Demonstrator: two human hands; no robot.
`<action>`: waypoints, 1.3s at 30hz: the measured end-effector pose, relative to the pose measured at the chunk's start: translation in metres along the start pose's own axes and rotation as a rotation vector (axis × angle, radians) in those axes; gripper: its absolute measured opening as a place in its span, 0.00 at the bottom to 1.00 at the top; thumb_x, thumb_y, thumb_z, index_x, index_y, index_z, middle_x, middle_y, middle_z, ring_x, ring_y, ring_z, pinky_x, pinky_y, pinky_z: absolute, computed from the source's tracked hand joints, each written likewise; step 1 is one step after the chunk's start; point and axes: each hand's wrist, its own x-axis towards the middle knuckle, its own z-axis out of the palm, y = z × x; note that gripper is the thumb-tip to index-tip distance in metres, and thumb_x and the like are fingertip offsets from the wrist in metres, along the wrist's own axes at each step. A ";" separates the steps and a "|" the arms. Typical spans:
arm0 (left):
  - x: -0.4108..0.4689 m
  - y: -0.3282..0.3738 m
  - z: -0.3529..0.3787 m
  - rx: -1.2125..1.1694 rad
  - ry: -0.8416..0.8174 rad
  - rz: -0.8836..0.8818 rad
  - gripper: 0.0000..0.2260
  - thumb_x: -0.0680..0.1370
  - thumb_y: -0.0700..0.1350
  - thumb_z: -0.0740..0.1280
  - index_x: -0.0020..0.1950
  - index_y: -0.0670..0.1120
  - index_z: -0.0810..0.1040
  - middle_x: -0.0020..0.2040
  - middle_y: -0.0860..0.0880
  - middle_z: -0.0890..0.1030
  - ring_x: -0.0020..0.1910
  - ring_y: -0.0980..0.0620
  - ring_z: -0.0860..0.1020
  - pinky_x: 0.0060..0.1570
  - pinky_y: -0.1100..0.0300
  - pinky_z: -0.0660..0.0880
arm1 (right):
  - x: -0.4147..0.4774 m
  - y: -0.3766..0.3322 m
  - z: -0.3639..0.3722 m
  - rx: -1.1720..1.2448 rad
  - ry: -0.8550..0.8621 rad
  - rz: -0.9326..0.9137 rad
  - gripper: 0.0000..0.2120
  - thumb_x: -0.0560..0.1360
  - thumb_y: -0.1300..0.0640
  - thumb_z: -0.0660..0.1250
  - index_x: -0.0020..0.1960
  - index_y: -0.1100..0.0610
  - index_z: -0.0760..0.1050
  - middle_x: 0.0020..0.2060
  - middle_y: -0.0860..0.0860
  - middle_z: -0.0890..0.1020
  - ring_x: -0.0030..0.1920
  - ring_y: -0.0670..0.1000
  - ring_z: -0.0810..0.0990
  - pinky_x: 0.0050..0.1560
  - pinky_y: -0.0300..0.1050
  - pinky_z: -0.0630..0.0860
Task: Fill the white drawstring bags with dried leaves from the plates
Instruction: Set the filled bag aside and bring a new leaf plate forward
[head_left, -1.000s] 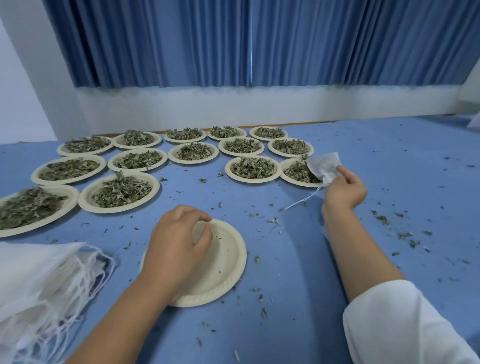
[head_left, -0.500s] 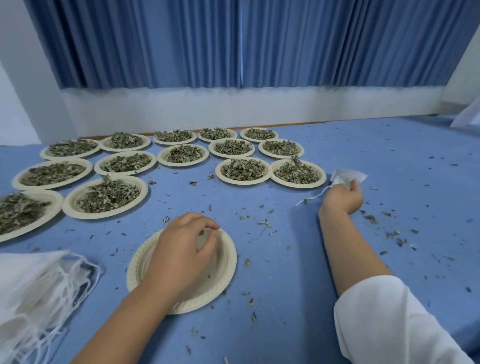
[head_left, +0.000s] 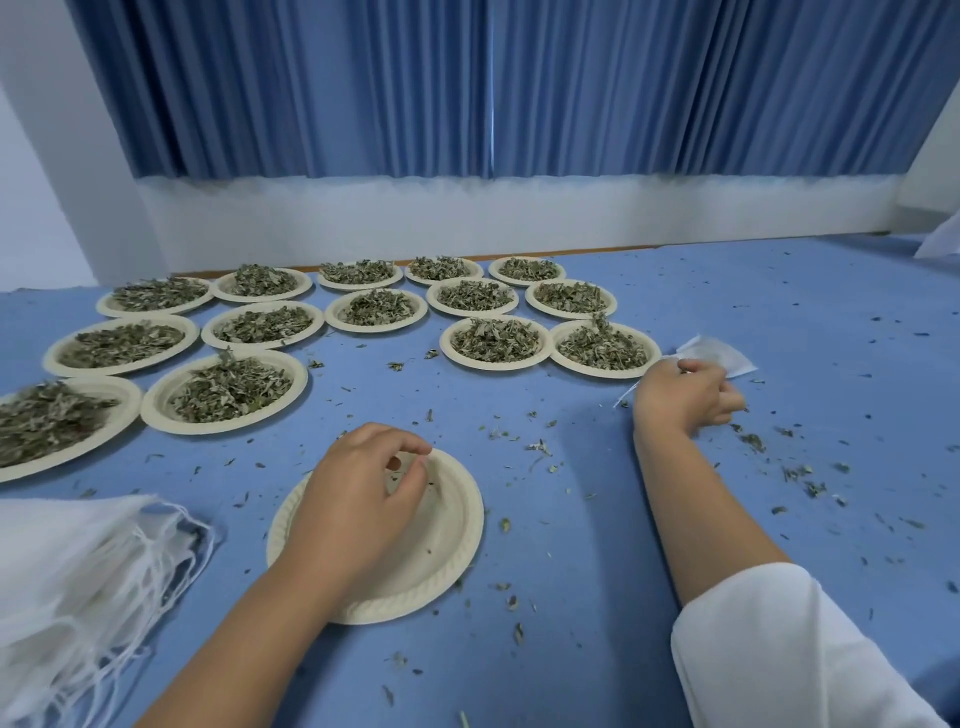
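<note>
Head view: the right hand (head_left: 685, 397) had lowered the white drawstring bag (head_left: 719, 356) onto the bench (head_left: 779, 545), toward its right edge beside the full plates (head_left: 602, 372), fingers pinching its edge. The left hand (head_left: 358, 499) curled over the emptied plate (head_left: 447, 561), its grip unclear. That bag looked finished.

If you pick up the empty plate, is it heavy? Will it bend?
Probably light: the empty plate looks thin, like pressed paper. It likely flexes a bit, though its ridged rim should stiffen it. Being nearly bare, it would probably slide if nudged.
</note>
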 end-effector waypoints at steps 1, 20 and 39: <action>0.000 -0.001 -0.001 -0.008 0.008 -0.008 0.05 0.78 0.45 0.66 0.48 0.55 0.80 0.46 0.64 0.75 0.47 0.61 0.75 0.43 0.72 0.67 | -0.004 -0.001 0.001 -0.002 -0.024 -0.021 0.07 0.76 0.63 0.60 0.53 0.58 0.73 0.66 0.58 0.64 0.67 0.59 0.63 0.53 0.48 0.68; 0.021 -0.056 -0.060 0.209 0.027 -0.439 0.12 0.78 0.52 0.67 0.60 0.50 0.79 0.57 0.52 0.81 0.55 0.49 0.77 0.52 0.56 0.72 | -0.086 -0.008 0.048 -0.268 -0.957 -0.258 0.24 0.79 0.59 0.59 0.75 0.49 0.66 0.49 0.49 0.79 0.34 0.48 0.73 0.35 0.41 0.69; 0.019 -0.048 -0.057 -0.086 -0.195 -0.596 0.07 0.76 0.40 0.66 0.51 0.50 0.79 0.51 0.50 0.81 0.52 0.50 0.79 0.52 0.57 0.75 | -0.075 -0.007 0.050 0.316 -0.675 0.318 0.22 0.76 0.69 0.66 0.68 0.66 0.66 0.58 0.63 0.76 0.36 0.54 0.83 0.29 0.38 0.80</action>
